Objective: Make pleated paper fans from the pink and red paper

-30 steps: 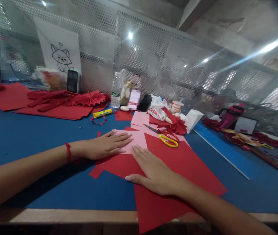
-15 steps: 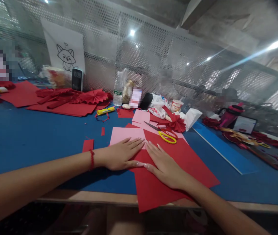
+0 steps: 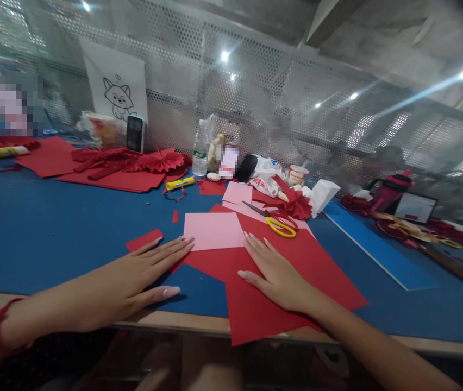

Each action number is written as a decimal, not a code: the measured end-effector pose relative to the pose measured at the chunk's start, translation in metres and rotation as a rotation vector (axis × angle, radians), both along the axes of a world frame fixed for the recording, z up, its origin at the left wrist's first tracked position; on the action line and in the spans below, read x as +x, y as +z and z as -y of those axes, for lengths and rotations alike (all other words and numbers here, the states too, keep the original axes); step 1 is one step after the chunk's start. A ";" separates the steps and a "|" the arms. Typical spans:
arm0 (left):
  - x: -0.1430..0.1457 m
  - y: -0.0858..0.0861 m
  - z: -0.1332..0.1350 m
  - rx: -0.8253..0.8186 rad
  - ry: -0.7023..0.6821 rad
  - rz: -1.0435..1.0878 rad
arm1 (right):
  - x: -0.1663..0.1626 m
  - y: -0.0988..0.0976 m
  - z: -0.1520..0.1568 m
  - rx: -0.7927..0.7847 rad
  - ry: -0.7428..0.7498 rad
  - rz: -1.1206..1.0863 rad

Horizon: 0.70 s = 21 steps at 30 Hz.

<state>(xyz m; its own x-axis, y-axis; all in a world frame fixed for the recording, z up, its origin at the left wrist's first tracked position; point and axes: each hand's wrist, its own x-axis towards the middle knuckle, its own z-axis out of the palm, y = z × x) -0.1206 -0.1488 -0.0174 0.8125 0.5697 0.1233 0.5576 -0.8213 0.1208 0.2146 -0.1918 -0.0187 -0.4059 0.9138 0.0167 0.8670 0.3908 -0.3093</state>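
Note:
A pink sheet of paper [image 3: 213, 232] lies flat on top of red paper [image 3: 296, 271] on the blue table. My left hand [image 3: 133, 282] is stretched out, its fingertips at the pink sheet's left edge, with a red bracelet round the wrist. Flat on the red paper, my right hand [image 3: 276, 274] has its fingers spread and its tips touching the pink sheet's right edge. Beyond it lie scissors [image 3: 282, 228] with yellow and red handles. A small red paper strip [image 3: 144, 240] is partly covered by my left fingers.
A yellow glue stick [image 3: 180, 183], a water bottle [image 3: 200, 155] and a red paper fan [image 3: 296, 203] are toward the back. Red sheets [image 3: 113, 182] lie at the left. A blue board [image 3: 378, 250] rests at the right. The table's front edge [image 3: 166, 319] is close to me.
My left hand has slid left across the pink sheet to its left edge, uncovering its middle. My right hand has stayed nearly in place. The view has shifted slightly.

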 end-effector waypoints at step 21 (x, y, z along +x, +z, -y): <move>0.108 0.001 -0.078 0.038 0.023 0.588 | -0.038 -0.008 -0.126 0.478 -0.130 -0.435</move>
